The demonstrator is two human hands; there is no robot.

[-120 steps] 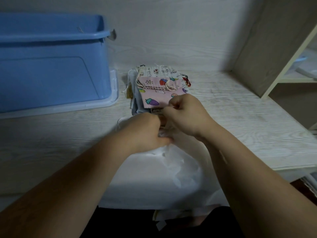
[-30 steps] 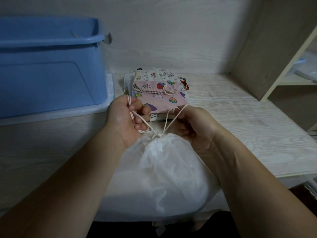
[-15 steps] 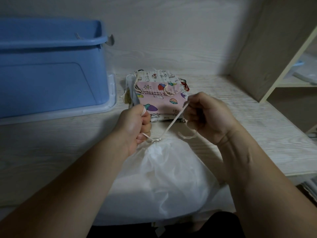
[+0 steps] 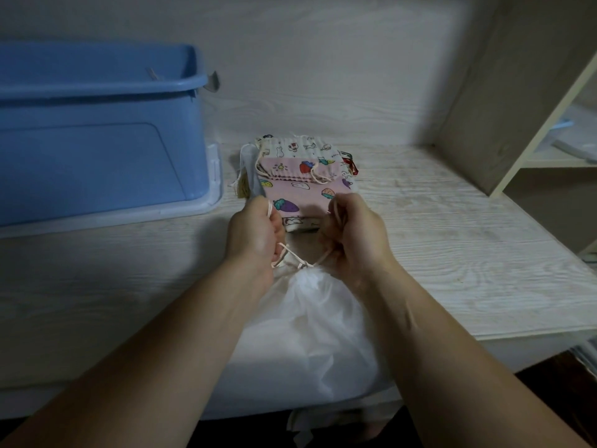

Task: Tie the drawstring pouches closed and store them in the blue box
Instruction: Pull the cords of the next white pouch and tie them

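Note:
A large white drawstring pouch (image 4: 310, 331) lies at the desk's front edge, its mouth gathered tight toward the back. A pale drawstring (image 4: 298, 258) crosses just behind the gathered mouth. My left hand (image 4: 255, 236) is closed on the cord's left end and my right hand (image 4: 353, 237) on its right end, the fists close together. Behind them lies a stack of printed pouches (image 4: 298, 179), a pink fruit-patterned one on top. The blue box (image 4: 97, 130) stands open at the back left.
The box rests on a pale lid or tray (image 4: 213, 202). A wooden shelf unit (image 4: 517, 124) rises at the right, with a wall behind the desk. The desk's front edge (image 4: 517, 337) runs under my right forearm.
Four seconds ago both hands worked at the pouch's loose mouth. Since then the mouth has been drawn tight, and the hands, spread apart pulling the cords, have come back together.

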